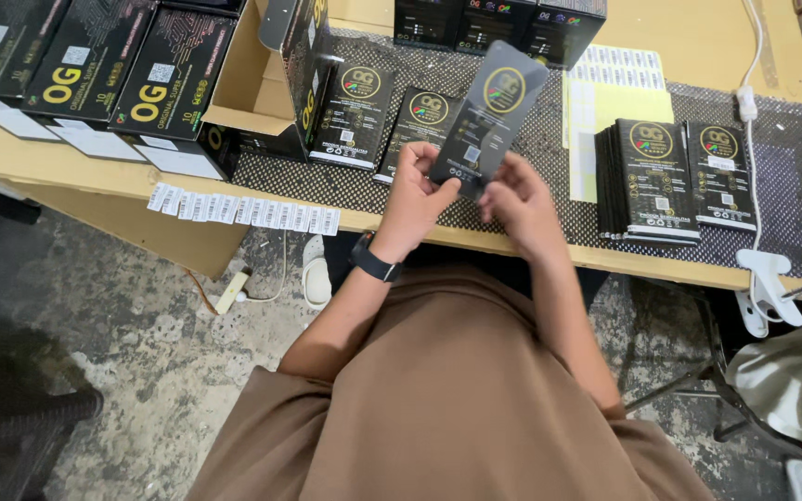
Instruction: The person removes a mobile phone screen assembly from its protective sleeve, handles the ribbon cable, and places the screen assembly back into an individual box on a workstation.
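Both my hands hold one flat black packet [491,113] with a gold round emblem, raised above the table edge and tilted to the right. My left hand [417,190], with a black wristwatch [375,261] on its wrist, pinches the packet's lower left corner. My right hand [517,199] grips its lower right edge. Behind the packet, two similar black packets [355,113] lean upright against a box. To the right, two stacks of the same packets [653,178] lie on the black woven mat [549,148].
Large black boxes [95,65] crowd the table's left end beside an open cardboard box [248,88]. A strip of white barcode labels [243,211] hangs off the wooden table edge [661,264]. A yellow label sheet [619,88], a white cable and clamp [768,278] lie right.
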